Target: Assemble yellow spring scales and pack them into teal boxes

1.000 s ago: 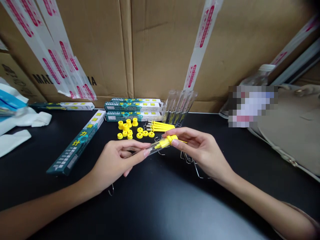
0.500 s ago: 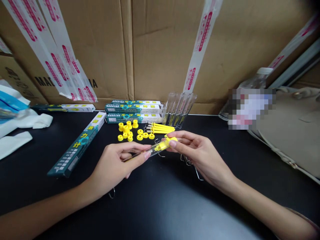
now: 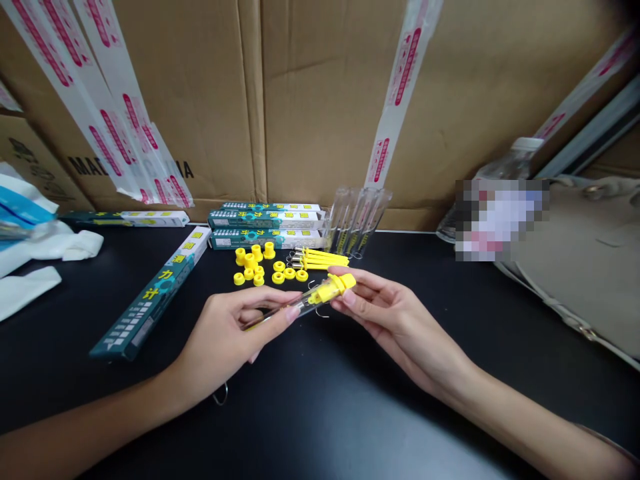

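Observation:
My left hand [image 3: 220,340] is closed round the clear tube of a spring scale [image 3: 306,301], held tilted above the table with its yellow end up and to the right. At that end, the fingers of my right hand [image 3: 400,317] pinch around the yellow plug [image 3: 336,287], thumb low on its near side. Part of the plug sits inside the tube. A metal hook [image 3: 220,395] shows below my left wrist. Beyond the hands lie several yellow collars and rings [image 3: 250,261] and yellow rods with springs [image 3: 325,259].
Clear tubes [image 3: 356,223] stand upright by the cardboard [image 3: 310,100], beside stacked spring scale boxes [image 3: 267,239]. Another box [image 3: 150,293] lies slanted at left, near white wrapping [image 3: 65,243]. A plastic bottle [image 3: 520,157] and a beige bag [image 3: 590,247] occupy the right side.
My right thumb and fingers have slid slightly down the yellow plug, exposing more of it. The hooks seen beneath my right hand are now hidden. My left hand keeps its hold.

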The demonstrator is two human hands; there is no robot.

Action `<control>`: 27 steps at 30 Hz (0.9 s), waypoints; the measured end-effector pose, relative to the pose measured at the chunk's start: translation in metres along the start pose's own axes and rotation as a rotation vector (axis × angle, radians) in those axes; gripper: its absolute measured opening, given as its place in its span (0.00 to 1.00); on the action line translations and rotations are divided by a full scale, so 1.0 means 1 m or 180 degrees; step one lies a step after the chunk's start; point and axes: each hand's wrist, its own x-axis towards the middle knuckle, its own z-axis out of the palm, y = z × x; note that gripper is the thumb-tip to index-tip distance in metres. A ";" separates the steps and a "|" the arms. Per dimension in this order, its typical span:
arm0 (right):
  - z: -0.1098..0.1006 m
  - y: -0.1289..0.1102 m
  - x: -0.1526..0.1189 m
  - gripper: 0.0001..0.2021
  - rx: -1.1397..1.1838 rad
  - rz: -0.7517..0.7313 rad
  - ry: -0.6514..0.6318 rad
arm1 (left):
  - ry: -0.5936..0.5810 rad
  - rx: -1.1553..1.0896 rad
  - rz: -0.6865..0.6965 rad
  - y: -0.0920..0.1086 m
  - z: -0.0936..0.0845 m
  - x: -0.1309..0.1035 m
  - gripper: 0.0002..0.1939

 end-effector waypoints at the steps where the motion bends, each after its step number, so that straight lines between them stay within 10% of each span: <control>1: 0.000 0.000 0.000 0.19 0.0030 0.0006 0.0030 | 0.0006 -0.0001 0.0004 0.000 0.000 0.000 0.20; 27: 0.001 0.003 0.001 0.20 0.0188 0.0030 0.0153 | 0.0114 0.0205 0.0323 -0.002 0.001 -0.002 0.17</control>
